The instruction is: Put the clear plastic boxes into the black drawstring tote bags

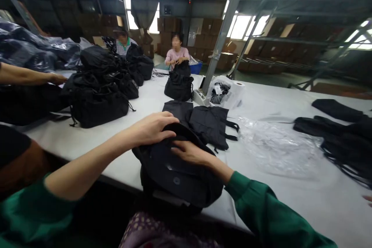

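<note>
A black fabric bag [180, 186] stands at the table's near edge in front of me, its mouth open towards me. A round snap-like button shows on its inner side. My left hand [155, 128] is closed over the far left part of the rim, thumb on the inner side and fingers on top. Into the mouth reaches my right hand [193, 153], its fingers stretched out against the dark lining; the fingertips are partly lost in shadow. Just beyond lies a flat black bag with handles [210, 124].
Stuffed black bags [99, 100] are piled at left, beside another person's arm [31, 75]. Clear plastic [281, 147] and black fabric pieces [343, 135] lie at right. A metal post [223, 35] rises from the white table [258, 97]. Two people stand across it.
</note>
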Action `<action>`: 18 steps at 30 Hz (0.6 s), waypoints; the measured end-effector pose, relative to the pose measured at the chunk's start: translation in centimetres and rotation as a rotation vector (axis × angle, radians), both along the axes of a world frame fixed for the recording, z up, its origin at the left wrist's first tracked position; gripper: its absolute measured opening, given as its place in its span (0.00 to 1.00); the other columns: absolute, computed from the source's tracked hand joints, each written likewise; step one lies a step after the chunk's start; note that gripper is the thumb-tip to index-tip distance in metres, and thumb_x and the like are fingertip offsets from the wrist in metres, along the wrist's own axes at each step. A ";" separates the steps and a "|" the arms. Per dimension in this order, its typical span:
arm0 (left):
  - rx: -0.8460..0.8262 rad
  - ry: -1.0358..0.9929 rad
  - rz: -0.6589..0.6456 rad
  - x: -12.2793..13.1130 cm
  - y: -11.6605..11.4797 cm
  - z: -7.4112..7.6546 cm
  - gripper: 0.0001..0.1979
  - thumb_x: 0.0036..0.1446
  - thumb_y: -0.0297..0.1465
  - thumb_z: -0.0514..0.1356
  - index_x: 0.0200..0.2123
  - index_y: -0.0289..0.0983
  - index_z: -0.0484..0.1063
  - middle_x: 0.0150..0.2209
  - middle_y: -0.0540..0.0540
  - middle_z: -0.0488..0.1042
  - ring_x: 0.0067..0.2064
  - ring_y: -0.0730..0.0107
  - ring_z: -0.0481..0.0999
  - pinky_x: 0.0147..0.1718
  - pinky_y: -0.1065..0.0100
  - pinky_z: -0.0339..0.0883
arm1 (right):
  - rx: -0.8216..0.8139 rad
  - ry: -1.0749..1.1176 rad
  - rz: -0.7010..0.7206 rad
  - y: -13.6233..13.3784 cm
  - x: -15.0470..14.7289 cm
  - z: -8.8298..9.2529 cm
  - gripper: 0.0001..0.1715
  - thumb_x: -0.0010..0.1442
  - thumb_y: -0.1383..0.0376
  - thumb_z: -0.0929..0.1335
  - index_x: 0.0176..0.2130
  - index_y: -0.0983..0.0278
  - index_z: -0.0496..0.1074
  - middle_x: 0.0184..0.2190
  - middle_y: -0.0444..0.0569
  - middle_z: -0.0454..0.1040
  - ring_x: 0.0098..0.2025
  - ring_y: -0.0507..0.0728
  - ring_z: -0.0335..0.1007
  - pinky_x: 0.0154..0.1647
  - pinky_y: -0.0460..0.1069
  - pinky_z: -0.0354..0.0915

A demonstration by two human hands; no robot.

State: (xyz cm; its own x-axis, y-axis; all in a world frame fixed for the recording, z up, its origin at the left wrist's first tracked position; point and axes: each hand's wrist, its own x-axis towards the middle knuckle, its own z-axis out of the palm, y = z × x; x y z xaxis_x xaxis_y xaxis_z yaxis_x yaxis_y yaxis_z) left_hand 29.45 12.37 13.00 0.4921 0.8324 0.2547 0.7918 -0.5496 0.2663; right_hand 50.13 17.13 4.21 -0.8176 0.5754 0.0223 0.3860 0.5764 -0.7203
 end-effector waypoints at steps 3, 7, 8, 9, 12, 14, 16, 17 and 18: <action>-0.087 -0.116 0.002 -0.5 -5.2 0.1 0.25 0.60 0.44 0.61 0.57 0.41 0.68 0.56 0.44 0.70 0.56 0.59 0.70 0.56 0.65 0.62 | -0.079 0.113 -0.020 -1.2 4.0 4.4 0.27 0.69 0.51 0.58 0.54 0.64 0.72 0.47 0.50 0.77 0.49 0.60 0.72 0.54 0.53 0.65; -0.246 0.075 -0.050 0.7 -9.7 -3.6 0.45 0.46 0.43 0.71 0.65 0.49 0.56 0.62 0.43 0.64 0.62 0.52 0.63 0.63 0.53 0.52 | -0.030 0.078 -0.057 -5.6 10.5 6.8 0.36 0.60 0.46 0.68 0.60 0.61 0.66 0.54 0.52 0.73 0.55 0.62 0.69 0.57 0.53 0.63; -0.252 0.151 -0.059 1.0 -9.9 -4.8 0.41 0.49 0.38 0.71 0.64 0.49 0.58 0.60 0.42 0.66 0.60 0.51 0.65 0.62 0.49 0.50 | 0.016 0.003 -0.043 -6.7 11.6 6.1 0.39 0.56 0.47 0.72 0.61 0.59 0.65 0.57 0.53 0.70 0.59 0.64 0.65 0.60 0.56 0.60; -0.257 0.214 -0.064 1.2 -9.7 -5.8 0.33 0.52 0.32 0.67 0.61 0.48 0.63 0.57 0.42 0.70 0.57 0.51 0.68 0.61 0.47 0.51 | 0.067 -0.086 -0.022 -7.7 12.4 4.9 0.42 0.53 0.49 0.74 0.62 0.58 0.64 0.60 0.54 0.67 0.62 0.67 0.60 0.63 0.59 0.56; -0.290 0.253 -0.072 1.0 -7.8 -7.3 0.13 0.56 0.22 0.55 0.41 0.40 0.74 0.40 0.45 0.77 0.46 0.59 0.75 0.50 0.59 0.60 | 0.241 -0.259 -0.005 -8.8 13.3 0.5 0.34 0.55 0.60 0.73 0.60 0.60 0.67 0.58 0.58 0.68 0.64 0.70 0.57 0.65 0.70 0.43; -0.319 0.175 -0.070 0.1 -6.5 -6.7 0.09 0.59 0.26 0.53 0.32 0.38 0.72 0.32 0.48 0.74 0.38 0.63 0.74 0.39 0.67 0.61 | 0.347 -0.199 -0.097 -8.2 13.3 -1.4 0.18 0.60 0.66 0.68 0.51 0.62 0.72 0.48 0.55 0.76 0.54 0.64 0.68 0.66 0.68 0.42; -0.367 0.060 -0.038 -1.0 -6.0 -5.7 0.12 0.62 0.34 0.53 0.29 0.38 0.71 0.27 0.50 0.70 0.31 0.67 0.70 0.32 0.69 0.57 | 0.432 -0.060 -0.232 -7.4 13.2 -1.9 0.08 0.63 0.64 0.67 0.41 0.62 0.75 0.37 0.50 0.78 0.42 0.58 0.73 0.62 0.61 0.52; -0.412 0.004 -0.014 -1.4 -6.2 -5.2 0.13 0.61 0.37 0.54 0.28 0.38 0.71 0.25 0.51 0.69 0.29 0.68 0.68 0.30 0.70 0.56 | 0.465 -0.001 -0.287 -7.2 13.1 -1.7 0.08 0.63 0.61 0.67 0.37 0.62 0.75 0.33 0.49 0.78 0.38 0.58 0.72 0.58 0.59 0.57; -0.471 -0.042 0.007 -1.6 -6.6 -4.9 0.15 0.60 0.40 0.55 0.27 0.38 0.72 0.23 0.52 0.67 0.27 0.69 0.67 0.29 0.70 0.56 | 0.485 0.032 -0.316 -7.1 13.0 -1.3 0.12 0.63 0.57 0.67 0.34 0.62 0.74 0.30 0.49 0.77 0.36 0.58 0.70 0.52 0.56 0.61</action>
